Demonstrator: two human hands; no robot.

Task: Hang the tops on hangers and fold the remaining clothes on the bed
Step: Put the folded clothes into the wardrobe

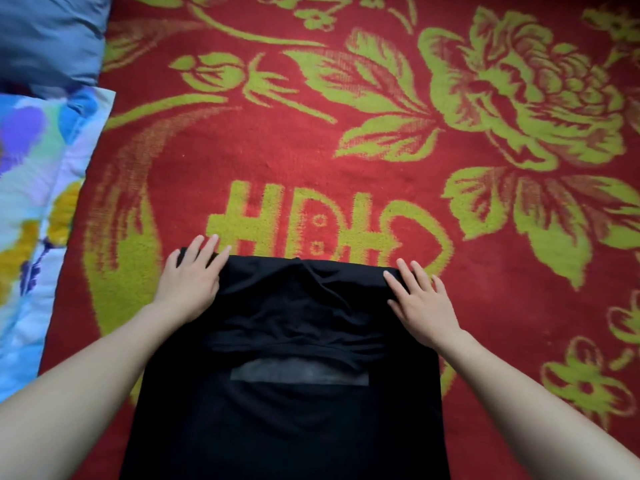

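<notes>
A red blanket (311, 161) with yellow-green flowers covers the bed. A floral quilt (31, 209) and a blue-grey pillow (48, 32) lie along its left edge. The black garment (287, 410) lies flat near the person. The left hand (188, 278) and the right hand (420, 299) press its far corners, fingers spread.

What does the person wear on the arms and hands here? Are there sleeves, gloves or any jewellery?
Nothing worn is visible. The left hand and the right hand are bare, with no gloves, rings or watch. The left forearm and the right forearm are bare down to the frame's edge, and no sleeve or cuff shows. The fingernails look short.
</notes>
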